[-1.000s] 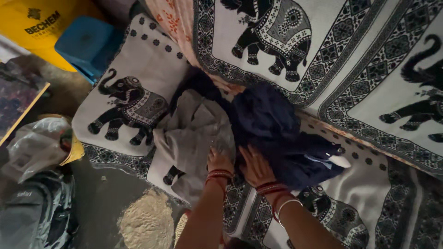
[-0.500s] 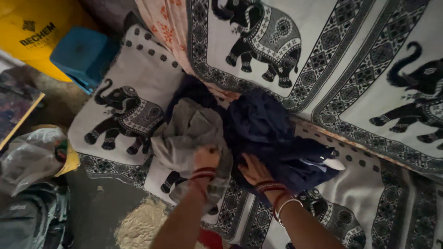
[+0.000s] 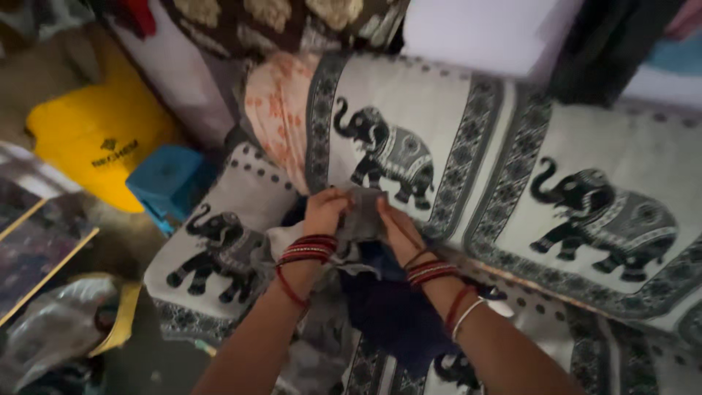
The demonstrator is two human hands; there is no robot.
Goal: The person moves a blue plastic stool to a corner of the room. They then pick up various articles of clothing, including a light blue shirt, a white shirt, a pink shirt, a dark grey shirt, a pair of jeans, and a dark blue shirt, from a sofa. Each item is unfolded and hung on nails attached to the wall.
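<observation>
Both my hands are raised over the bed and grip a grey garment (image 3: pixel 360 216) between them. My left hand (image 3: pixel 322 211) pinches its left side and my right hand (image 3: pixel 395 227) its right side, and the cloth hangs down between my wrists. Red bangles ring both wrists. Below my forearms lies a dark navy garment (image 3: pixel 395 314) in a heap. Both rest on a white bedsheet (image 3: pixel 482 139) printed with black elephants and patterned borders.
A peach floral cloth (image 3: pixel 274 110) lies at the bed's left end. On the floor at left stand a blue plastic stool (image 3: pixel 170 181), a yellow bag (image 3: pixel 95 132) and a clear plastic bag (image 3: pixel 51 336). A framed board (image 3: pixel 33 241) leans at far left.
Both hands left the heap and lifted the grey garment up off the bed. My right hand let go of the navy garment. The camera tilted up toward the bed's far side.
</observation>
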